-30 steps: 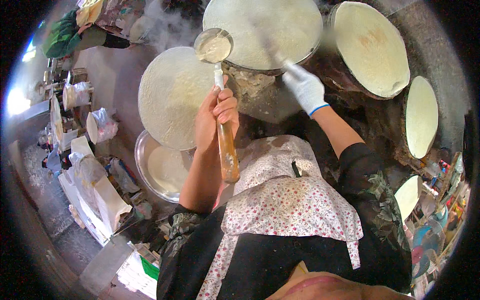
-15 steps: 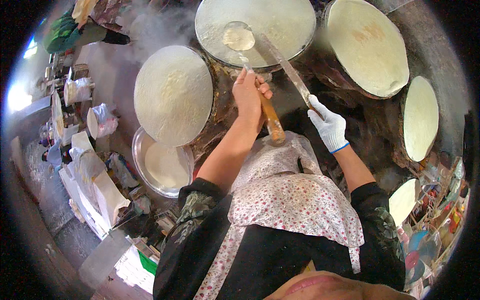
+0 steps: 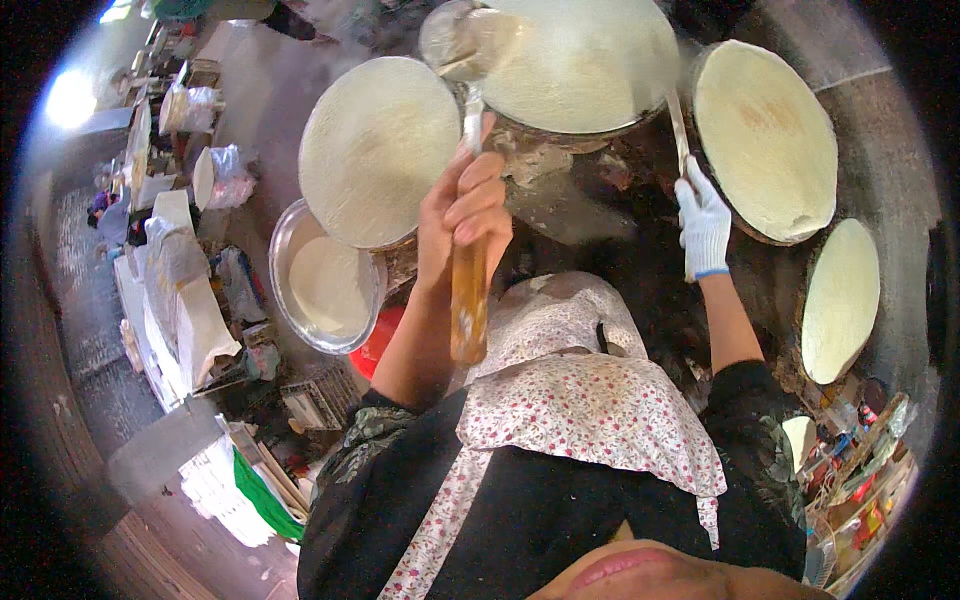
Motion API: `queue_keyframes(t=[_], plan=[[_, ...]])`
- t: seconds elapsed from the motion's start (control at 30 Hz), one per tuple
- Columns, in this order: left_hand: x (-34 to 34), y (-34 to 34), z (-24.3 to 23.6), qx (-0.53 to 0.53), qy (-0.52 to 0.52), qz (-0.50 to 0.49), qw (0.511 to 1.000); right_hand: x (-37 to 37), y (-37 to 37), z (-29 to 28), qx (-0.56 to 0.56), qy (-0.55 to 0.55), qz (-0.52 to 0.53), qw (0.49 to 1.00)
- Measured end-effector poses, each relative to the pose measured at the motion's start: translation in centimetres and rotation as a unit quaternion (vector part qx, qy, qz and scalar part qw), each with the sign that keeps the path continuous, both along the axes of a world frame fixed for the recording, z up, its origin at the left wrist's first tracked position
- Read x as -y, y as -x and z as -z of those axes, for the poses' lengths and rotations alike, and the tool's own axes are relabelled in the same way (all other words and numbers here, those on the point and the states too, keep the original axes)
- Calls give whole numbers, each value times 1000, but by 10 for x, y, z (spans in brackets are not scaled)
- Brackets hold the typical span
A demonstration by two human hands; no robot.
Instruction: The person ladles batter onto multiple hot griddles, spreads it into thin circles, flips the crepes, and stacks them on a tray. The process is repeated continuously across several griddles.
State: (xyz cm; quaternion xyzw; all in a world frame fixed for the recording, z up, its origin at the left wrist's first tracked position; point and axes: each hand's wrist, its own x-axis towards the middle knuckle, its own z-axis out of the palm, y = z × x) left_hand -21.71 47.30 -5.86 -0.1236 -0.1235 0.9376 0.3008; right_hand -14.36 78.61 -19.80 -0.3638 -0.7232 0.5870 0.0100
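My left hand (image 3: 470, 205) is closed round the wooden handle (image 3: 468, 315) of a ladle, whose blurred metal bowl (image 3: 465, 45) is at the left side of the top middle griddle (image 3: 585, 75), which is covered in pale batter. My right hand (image 3: 705, 225), in a white knit glove, grips a long flat stick (image 3: 679, 135) reaching up to that griddle's right edge, where steam blurs its tip. Left of my hands lies another coated griddle (image 3: 365, 150), with a metal bowl of batter (image 3: 285, 280) below it. A pale round griddle with browned patches (image 3: 770, 145) stands beside my right hand.
Another pale round (image 3: 840, 300) lies at the far right, above cluttered items (image 3: 870, 470). A red container (image 3: 368, 355) shows behind my left forearm. The left side holds cluttered low surfaces with white sheets (image 3: 180, 310) and wrapped rolls (image 3: 215, 180). Steam drifts at the top.
The view has shifted slightly. My right hand and stick moved right toward the middle griddle's right edge, the stick turning more upright. The ladle swung onto that griddle, then toward its left side.
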Motion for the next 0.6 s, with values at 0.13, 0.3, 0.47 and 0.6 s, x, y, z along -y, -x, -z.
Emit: queue_keyframes(t=[0.13, 0.3, 0.47, 0.6], plan=[[34, -22, -15, 38, 101, -40, 993, 23, 43, 14, -186, -176, -236, 937], [73, -50, -11, 90, 105, -42, 989, 26, 57, 20, -115, -136, -300, 937], [113, -90, -12, 127, 174, -150, 965, 33, 31, 14, -116, -27, -104, 987], [129, -103, 3, 133, 232, -190, 945, 73, -2, 14, -49, 65, -263, 961]])
